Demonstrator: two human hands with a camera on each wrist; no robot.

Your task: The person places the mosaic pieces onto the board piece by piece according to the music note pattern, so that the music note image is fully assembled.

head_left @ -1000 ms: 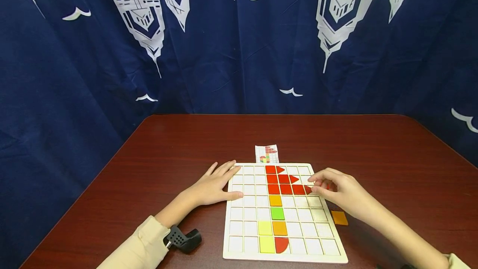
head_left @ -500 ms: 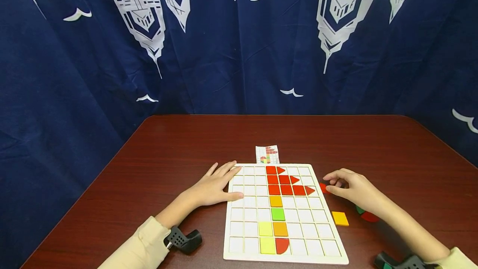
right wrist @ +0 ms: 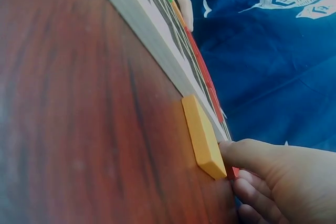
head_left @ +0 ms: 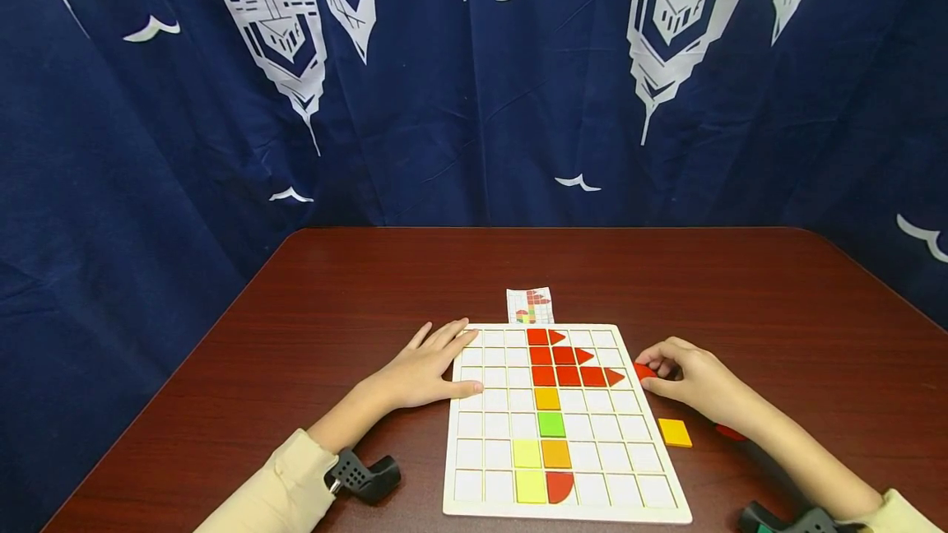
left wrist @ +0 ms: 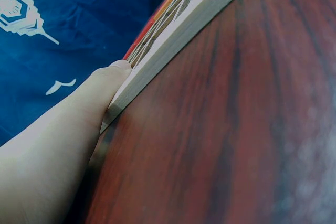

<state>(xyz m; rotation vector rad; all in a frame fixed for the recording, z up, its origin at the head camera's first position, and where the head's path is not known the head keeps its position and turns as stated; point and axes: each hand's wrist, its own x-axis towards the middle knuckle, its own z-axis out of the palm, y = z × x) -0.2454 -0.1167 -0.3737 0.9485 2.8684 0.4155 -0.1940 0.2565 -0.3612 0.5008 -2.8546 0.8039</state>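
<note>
A white grid board (head_left: 481,508) lies on the table, with red, orange, green and yellow tiles set in its cells. My left hand (head_left: 422,368) rests on the board's upper left edge, fingers spread; in the left wrist view its thumb (left wrist: 122,66) lies on the rim. Just off the board's right edge, my right hand (head_left: 696,377) pinches a red tile (head_left: 644,371) with a rounded edge between thumb and fingers. The fingers hide part of that tile. In the right wrist view only a bit of the red tile (right wrist: 234,172) shows behind the thumb.
An orange-yellow square tile (head_left: 675,433) lies on the table by the board's right edge. Another red piece (head_left: 730,432) is partly hidden under the right forearm. A small printed pattern card (head_left: 529,305) sits behind the board's far edge.
My right hand has moved off the red triangle on the board to the loose red tile at the right, and its fingers have closed on that tile. The left hand stays put.
</note>
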